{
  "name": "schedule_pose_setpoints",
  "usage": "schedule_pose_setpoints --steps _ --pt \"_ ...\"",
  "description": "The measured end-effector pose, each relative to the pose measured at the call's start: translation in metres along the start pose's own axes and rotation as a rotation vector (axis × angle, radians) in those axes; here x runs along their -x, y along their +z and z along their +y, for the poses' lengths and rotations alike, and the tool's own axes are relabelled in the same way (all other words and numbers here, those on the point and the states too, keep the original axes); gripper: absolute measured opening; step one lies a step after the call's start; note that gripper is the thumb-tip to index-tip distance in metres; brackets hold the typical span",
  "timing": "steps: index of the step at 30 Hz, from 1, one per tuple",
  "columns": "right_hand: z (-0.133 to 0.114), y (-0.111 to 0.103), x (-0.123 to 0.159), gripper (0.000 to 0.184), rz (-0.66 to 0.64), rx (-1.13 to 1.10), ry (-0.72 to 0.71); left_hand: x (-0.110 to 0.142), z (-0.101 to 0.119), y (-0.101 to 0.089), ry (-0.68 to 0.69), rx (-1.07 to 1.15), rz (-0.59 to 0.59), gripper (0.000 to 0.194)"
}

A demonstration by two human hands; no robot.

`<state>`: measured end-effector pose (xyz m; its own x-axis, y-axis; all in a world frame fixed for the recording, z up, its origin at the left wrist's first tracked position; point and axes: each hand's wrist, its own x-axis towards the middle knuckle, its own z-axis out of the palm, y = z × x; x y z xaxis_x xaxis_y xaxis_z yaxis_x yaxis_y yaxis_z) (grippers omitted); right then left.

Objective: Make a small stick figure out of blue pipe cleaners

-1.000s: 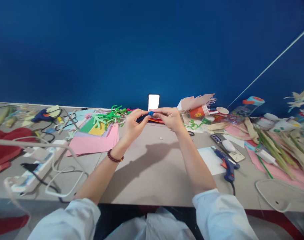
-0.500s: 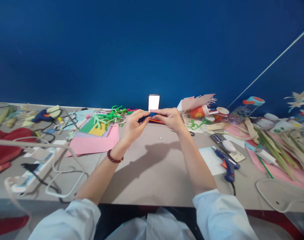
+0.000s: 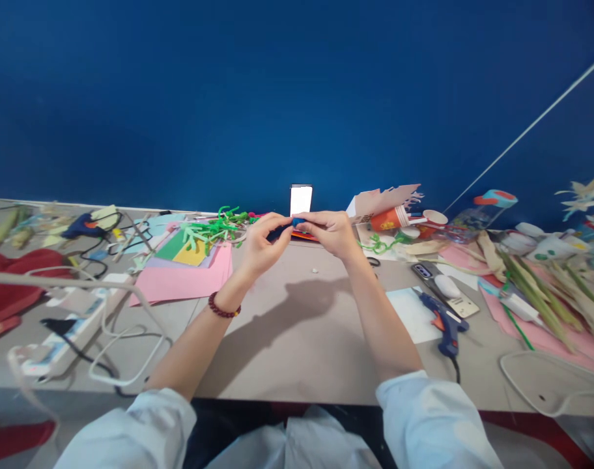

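Both hands meet above the far middle of the table, fingertips nearly touching. Between them is a small dark blue piece [image 3: 297,222], mostly covered by fingers, so its kind cannot be made out. My left hand [image 3: 268,242] pinches its left part with thumb and fingers; a red beaded bracelet [image 3: 223,306] circles that wrist. My right hand [image 3: 330,231] pinches the right end with fingers bent over it. Just behind the hands stands a phone [image 3: 301,198] with a bright white screen. A small white bit [image 3: 315,270] lies on the table below them.
On the left lie pink paper [image 3: 180,281], green pipe cleaners [image 3: 223,225] and a white power strip [image 3: 77,332] with looping cables. To the right are a glue gun [image 3: 446,322], a phone [image 3: 426,273], a red paper cup [image 3: 389,219] and dried husks [image 3: 546,293]. A blue wall [image 3: 297,98] rises behind.
Both hands stay pinched on the blue piece; the fingers have shifted slightly, and less of the blue now shows between them. Nothing else on the table has moved.
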<state>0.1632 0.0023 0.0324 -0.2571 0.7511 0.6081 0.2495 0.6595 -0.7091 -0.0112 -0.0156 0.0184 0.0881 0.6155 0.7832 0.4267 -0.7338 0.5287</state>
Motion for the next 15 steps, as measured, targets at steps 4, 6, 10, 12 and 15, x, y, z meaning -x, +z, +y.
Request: schedule_pose_setpoints --steps 4,6,10,12,15 --pt "-0.0003 0.0006 0.0 0.021 -0.014 -0.037 0.021 -0.0004 0.0004 -0.0003 -0.035 0.046 0.006 0.012" --pt "0.0001 0.0002 -0.0001 0.023 -0.032 -0.094 0.054 -0.0012 -0.001 -0.0003 -0.079 0.081 -0.002 0.012" --pt "0.0035 -0.0023 -0.0006 0.037 -0.087 -0.214 0.149 -0.0025 -0.0053 0.0 -0.18 0.161 -0.008 0.015" --pt "0.0054 -0.0037 -0.0013 0.038 -0.094 -0.249 0.197 -0.0025 -0.0058 0.0003 -0.205 0.172 -0.009 0.016" --pt "0.0067 -0.0042 -0.0025 0.033 -0.063 -0.314 0.25 -0.0018 -0.0042 0.0014 -0.234 0.168 -0.004 0.017"
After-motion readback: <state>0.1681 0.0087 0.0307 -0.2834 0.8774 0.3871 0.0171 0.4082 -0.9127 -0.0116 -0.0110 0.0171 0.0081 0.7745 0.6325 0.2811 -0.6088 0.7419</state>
